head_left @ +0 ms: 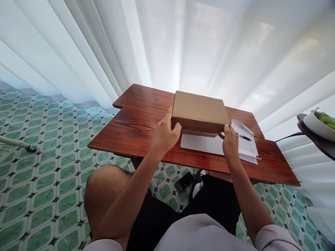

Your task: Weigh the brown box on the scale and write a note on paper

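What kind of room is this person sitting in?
Probably a room in a home: a small wooden table stands on green patterned floor tiles before white curtains, with a bowl of green fruit alongside.

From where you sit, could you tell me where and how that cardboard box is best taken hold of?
Grip the cardboard box at its two short ends, near the front corners, coming in from the sides. It is flat, wide and tilted with its near edge raised off the table, so one hand alone would likely let it tip. The left hand and right hand already hold it that way.

A home – white curtains (167, 42), green tiled floor (39, 167).
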The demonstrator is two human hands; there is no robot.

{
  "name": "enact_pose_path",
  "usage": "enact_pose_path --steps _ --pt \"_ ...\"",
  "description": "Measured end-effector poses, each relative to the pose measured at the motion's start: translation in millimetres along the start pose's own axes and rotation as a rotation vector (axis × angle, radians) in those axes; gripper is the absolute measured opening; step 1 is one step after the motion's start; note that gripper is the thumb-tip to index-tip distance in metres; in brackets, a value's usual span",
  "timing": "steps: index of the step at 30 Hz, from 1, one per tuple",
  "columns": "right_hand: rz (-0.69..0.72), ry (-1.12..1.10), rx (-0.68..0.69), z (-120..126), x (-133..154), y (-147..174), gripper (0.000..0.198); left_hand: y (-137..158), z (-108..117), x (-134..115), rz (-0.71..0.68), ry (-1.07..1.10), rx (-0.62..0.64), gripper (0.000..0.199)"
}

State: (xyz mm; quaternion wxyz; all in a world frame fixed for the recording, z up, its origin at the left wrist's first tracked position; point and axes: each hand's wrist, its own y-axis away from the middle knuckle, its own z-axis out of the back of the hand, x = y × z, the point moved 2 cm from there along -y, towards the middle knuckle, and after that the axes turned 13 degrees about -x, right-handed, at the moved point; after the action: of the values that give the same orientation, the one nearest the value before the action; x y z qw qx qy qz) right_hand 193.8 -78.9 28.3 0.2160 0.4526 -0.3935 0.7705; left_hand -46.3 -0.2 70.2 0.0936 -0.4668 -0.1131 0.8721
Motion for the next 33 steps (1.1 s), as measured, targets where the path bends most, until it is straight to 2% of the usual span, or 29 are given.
enact_pose_path --steps 3,7,14,25,33 --pt "-0.073 -0.066 0.025 -11 11 4 0.052 -4 10 4 0.001 -0.031 -0.056 0.071" --pt "-0.104 -0.154 0.053 -27 19 10 0.052 -7 23 11 0.012 -0.068 -0.135 0.069" --pt "-0.165 -0.27 0.065 -55 19 18 0.059 -11 44 21 0.029 -0.135 -0.238 0.063" --pt "-0.216 -0.336 0.11 -87 26 30 0.057 -13 65 41 -0.012 -0.252 -0.377 0.06" --pt "-0.287 -0.373 0.2 -110 22 44 0.055 -18 72 55 0.053 -0.309 -0.415 0.06"
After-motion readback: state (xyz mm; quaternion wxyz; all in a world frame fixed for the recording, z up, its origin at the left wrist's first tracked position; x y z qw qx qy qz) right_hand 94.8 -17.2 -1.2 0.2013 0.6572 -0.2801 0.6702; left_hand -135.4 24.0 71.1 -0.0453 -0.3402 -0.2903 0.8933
